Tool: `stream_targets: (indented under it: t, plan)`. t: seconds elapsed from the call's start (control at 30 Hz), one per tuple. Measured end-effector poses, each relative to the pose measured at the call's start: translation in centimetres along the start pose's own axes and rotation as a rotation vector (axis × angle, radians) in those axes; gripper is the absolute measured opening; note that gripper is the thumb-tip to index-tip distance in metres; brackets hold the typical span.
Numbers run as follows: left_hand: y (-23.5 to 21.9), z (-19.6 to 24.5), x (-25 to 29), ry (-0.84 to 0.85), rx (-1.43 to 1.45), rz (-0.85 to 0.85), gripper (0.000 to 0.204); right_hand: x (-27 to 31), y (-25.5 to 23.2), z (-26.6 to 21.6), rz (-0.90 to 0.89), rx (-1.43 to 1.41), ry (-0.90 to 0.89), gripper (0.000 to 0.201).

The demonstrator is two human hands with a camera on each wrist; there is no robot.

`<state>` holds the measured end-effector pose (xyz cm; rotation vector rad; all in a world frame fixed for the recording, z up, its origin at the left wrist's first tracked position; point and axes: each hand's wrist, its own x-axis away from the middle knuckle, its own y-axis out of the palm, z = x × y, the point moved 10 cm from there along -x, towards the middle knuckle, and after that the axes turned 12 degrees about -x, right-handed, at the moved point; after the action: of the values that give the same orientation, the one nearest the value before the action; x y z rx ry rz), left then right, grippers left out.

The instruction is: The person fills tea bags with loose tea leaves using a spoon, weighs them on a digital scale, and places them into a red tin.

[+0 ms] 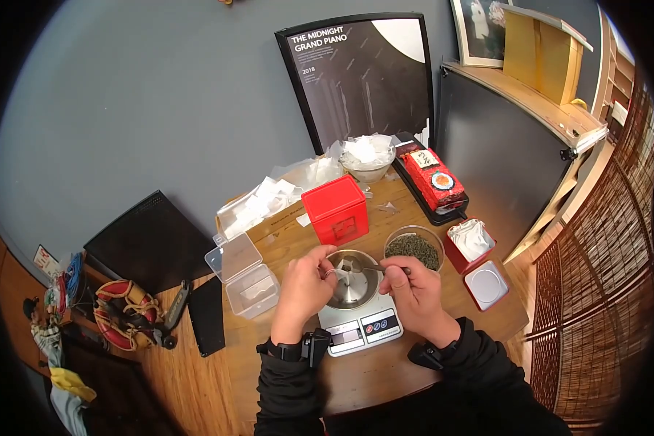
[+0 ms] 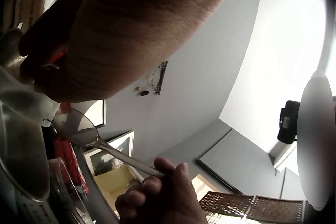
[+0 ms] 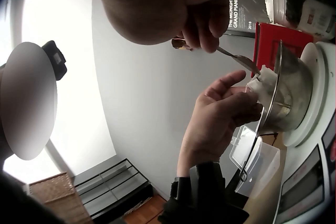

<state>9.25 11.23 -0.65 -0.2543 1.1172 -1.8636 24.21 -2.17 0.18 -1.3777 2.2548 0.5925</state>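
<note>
Above a metal bowl (image 1: 352, 292) on a kitchen scale (image 1: 381, 325), my left hand (image 1: 301, 287) pinches a small white translucent bag (image 3: 266, 83). My right hand (image 1: 418, 299) grips the handle of a metal spoon (image 2: 126, 157) coming in from the right. In the left wrist view the spoon's bowl lies beside the bag; in the right wrist view its tip is at the bag's top edge. Whether the tip is inside cannot be told. Dried green leaves (image 1: 413, 250) fill a clear round container near my right hand.
A red tin (image 1: 334, 207) stands behind the scale. An open clear plastic box (image 1: 253, 291) is at the left. White bags fill a glass bowl (image 1: 368, 156) at the back. To the right are a red packet (image 1: 432, 178), an open red tin with white contents (image 1: 471, 240) and its lid (image 1: 485, 285).
</note>
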Motion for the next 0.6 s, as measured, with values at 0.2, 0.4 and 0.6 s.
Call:
stream_targets:
  t: [0.2, 0.4, 0.6]
  plan:
    - [0.1, -1.1, -0.2, -0.05, 0.127, 0.033, 0.038, 0.6, -3.3, -0.6, 0.134, -0.017, -0.046, 0.017]
    - [-0.1, -1.5, 0.0, -0.104, 0.322, 0.059, 0.043, 2.5, -8.2, 1.3, 0.287, -0.023, -0.005, 0.02]
    - [0.6, -0.6, -0.1, -0.035, 0.026, -0.04, 0.042, 4.1, -9.7, 3.9, 0.291, 0.003, 0.125, 0.018]
